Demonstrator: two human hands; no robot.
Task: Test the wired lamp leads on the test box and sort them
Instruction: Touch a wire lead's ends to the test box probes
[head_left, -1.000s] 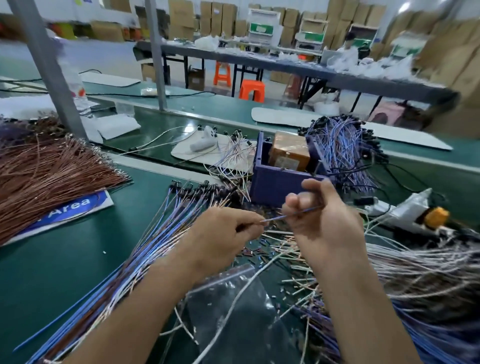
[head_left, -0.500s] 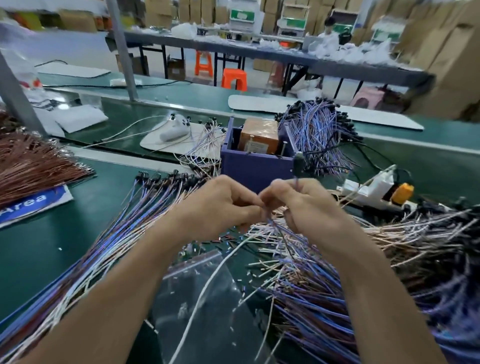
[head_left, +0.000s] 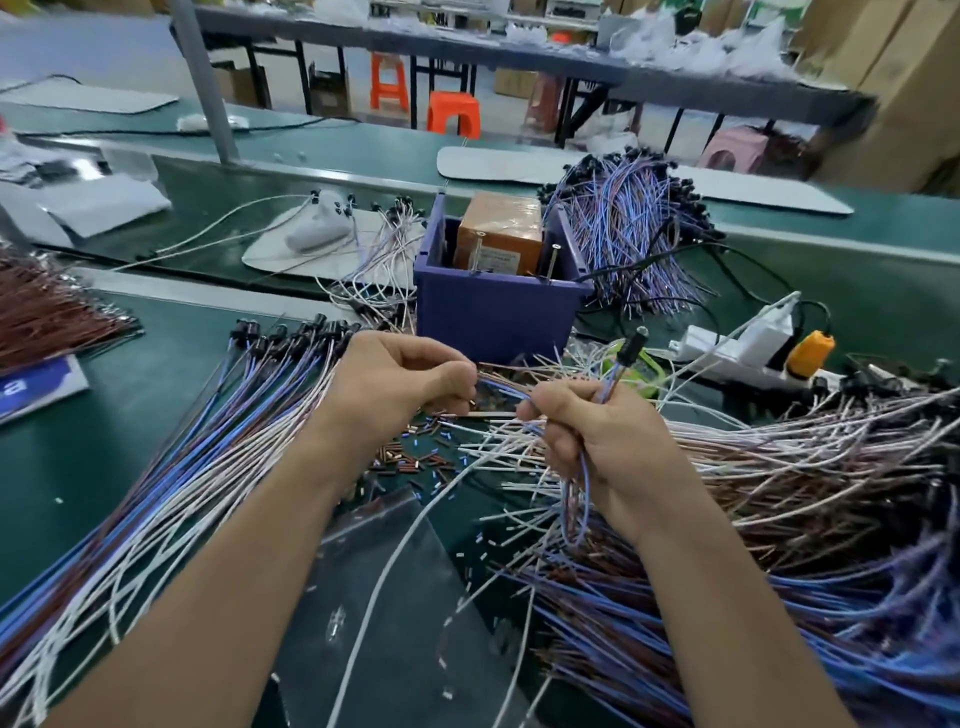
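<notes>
My right hand (head_left: 597, 441) grips a wired lamp lead (head_left: 621, 358); its black lamp head sticks up above my fist and its blue and brown wires loop down below it. My left hand (head_left: 395, 384) pinches the wire ends of that lead just left of my right hand. The purple test box (head_left: 493, 306) with an orange block and two metal pins inside stands just behind both hands. A sorted row of leads (head_left: 208, 447) fans out on the left. A tangled heap of leads (head_left: 805, 493) lies on the right.
Another bundle of leads (head_left: 634, 228) lies behind the box at the right. A white power strip with an orange plug (head_left: 753, 348) is to the right. Brown wires (head_left: 47, 312) lie far left. A clear plastic bag (head_left: 395, 613) and cut insulation bits lie between my arms.
The hands have dropped and drawn a little apart. The lamp head now stands up clear above my right fist and the wires stretch between both hands. The camera has moved closer to the bench.
</notes>
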